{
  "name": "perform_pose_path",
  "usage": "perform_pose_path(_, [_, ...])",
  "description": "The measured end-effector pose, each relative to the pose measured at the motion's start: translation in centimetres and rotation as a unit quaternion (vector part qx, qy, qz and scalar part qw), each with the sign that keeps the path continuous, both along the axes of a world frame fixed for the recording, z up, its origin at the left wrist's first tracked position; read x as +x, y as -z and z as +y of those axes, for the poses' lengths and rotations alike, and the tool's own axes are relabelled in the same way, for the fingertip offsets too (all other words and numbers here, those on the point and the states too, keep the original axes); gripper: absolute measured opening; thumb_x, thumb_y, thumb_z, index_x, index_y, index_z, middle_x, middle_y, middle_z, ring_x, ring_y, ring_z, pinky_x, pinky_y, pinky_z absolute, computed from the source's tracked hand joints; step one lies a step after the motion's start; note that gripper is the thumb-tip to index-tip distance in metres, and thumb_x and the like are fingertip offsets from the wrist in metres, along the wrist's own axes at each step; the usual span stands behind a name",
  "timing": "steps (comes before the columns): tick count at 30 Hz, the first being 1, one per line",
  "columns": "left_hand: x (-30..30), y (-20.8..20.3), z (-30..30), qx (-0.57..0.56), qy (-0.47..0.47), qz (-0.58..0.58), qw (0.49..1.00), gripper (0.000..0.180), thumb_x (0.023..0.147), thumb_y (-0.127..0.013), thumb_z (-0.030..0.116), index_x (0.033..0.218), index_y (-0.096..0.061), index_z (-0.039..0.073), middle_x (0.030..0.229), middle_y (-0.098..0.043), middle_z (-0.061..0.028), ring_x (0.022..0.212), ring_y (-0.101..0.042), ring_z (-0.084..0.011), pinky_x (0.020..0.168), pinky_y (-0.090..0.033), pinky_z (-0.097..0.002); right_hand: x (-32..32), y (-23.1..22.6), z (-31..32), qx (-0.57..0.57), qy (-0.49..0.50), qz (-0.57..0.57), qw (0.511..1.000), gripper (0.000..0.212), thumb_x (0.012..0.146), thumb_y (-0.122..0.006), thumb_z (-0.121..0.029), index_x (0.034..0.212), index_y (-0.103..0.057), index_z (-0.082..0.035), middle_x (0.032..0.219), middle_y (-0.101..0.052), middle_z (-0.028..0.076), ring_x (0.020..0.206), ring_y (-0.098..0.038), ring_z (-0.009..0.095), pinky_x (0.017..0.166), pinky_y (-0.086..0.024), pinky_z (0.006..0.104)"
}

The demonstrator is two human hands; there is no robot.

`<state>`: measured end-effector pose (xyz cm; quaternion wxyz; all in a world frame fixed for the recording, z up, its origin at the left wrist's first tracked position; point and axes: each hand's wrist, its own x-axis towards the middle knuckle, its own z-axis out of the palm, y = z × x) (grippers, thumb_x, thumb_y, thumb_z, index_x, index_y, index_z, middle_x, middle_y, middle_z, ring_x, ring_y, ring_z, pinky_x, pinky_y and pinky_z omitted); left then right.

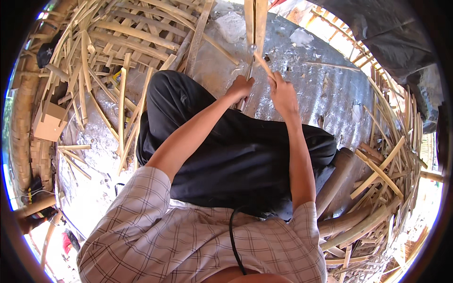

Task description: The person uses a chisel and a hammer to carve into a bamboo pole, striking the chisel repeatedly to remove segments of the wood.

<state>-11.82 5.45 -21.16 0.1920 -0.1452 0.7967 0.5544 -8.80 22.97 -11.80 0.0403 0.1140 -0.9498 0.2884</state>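
Observation:
My right hand [284, 95] is closed round the pale wooden handle of a hammer [263, 64]. Its small grey head rests at or just over the near end of a long split bamboo piece [255, 22], which has a dark gap along its middle. Beside it, my left hand [241, 87] is wrapped round a narrow, long piece [250, 69] that shows above and below the fist. Whether that is a blade or a bamboo strip I cannot make out. Both hands are just beyond my crossed legs in black trousers [226, 155].
I sit on a shiny grey metal-like sheet [330, 94]. Bamboo strips [123, 104] lie heaped on the left, by a cardboard box [49, 121]. At the right are a thick bamboo pole [336, 179] and more strips [380, 172]. Dark sheeting [387, 33] hangs at upper right.

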Motion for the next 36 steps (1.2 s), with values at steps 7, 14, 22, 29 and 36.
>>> perform_pose_path(7, [0.2, -1.1, 1.2, 0.005, 0.015, 0.0, 1.0, 0.047, 0.101, -0.057, 0.035, 0.082, -0.052, -0.008, 0.06, -0.058, -0.0159, 0.046, -0.062, -0.0267, 0.042, -0.047, -0.0442, -0.1, 3.9, 1.0, -0.022, 0.026, 0.051, 0.998, 0.022, 0.104, -0.053, -0.024, 0.107, -0.048, -0.003, 0.068, -0.062, 0.029, 0.067, -0.061, 0.053, 0.054, -0.047, 0.06])
perform_pose_path(14, [0.1, -0.6, 1.2, -0.017, 0.005, 0.011, 1.0, 0.048, 0.099, -0.057, 0.035, 0.078, -0.059, -0.009, 0.065, -0.066, -0.0214, 0.052, -0.067, -0.0334, 0.053, -0.053, -0.0483, 1.4, 0.1, -0.8, -0.132, 0.126, 0.048, 0.982, 0.024, 0.104, -0.052, -0.021, 0.118, -0.054, -0.001, 0.071, -0.061, 0.03, 0.068, -0.063, 0.051, 0.052, -0.048, 0.0533])
perform_pose_path(22, [-0.3, 3.9, 0.6, -0.086, 0.009, 0.02, 0.996, 0.053, 0.099, -0.057, 0.04, 0.089, -0.061, -0.012, 0.07, -0.068, -0.0233, 0.055, -0.069, -0.0346, 0.058, -0.054, -0.0468, 1.4, -1.4, -2.4, -0.144, 0.112, 0.036, 0.983, 0.028, 0.105, -0.049, -0.026, 0.111, -0.053, 0.001, 0.071, -0.064, 0.03, 0.072, -0.064, 0.054, 0.06, -0.051, 0.0601])
perform_pose_path(29, [-0.8, 3.3, -1.3, -0.101, 0.035, 0.079, 0.991, 0.05, 0.098, -0.056, 0.036, 0.087, -0.06, -0.012, 0.066, -0.066, -0.0218, 0.052, -0.067, -0.0326, 0.056, -0.054, -0.0472, -0.1, -1.6, -2.6, -0.092, 0.075, 0.055, 0.991, 0.02, 0.104, -0.052, -0.02, 0.111, -0.048, -0.001, 0.07, -0.064, 0.029, 0.07, -0.065, 0.052, 0.056, -0.049, 0.0583])
perform_pose_path(36, [-1.1, 1.2, 1.2, -0.051, 0.038, -0.01, 0.998, 0.054, 0.096, -0.061, 0.04, 0.082, -0.062, -0.012, 0.068, -0.067, -0.0244, 0.054, -0.068, -0.0346, 0.056, -0.054, -0.0477, 1.1, 3.1, -0.8, 0.034, 0.064, 0.046, 0.996, 0.017, 0.102, -0.054, -0.016, 0.111, -0.048, -0.002, 0.068, -0.064, 0.028, 0.063, -0.065, 0.051, 0.053, -0.051, 0.0572])
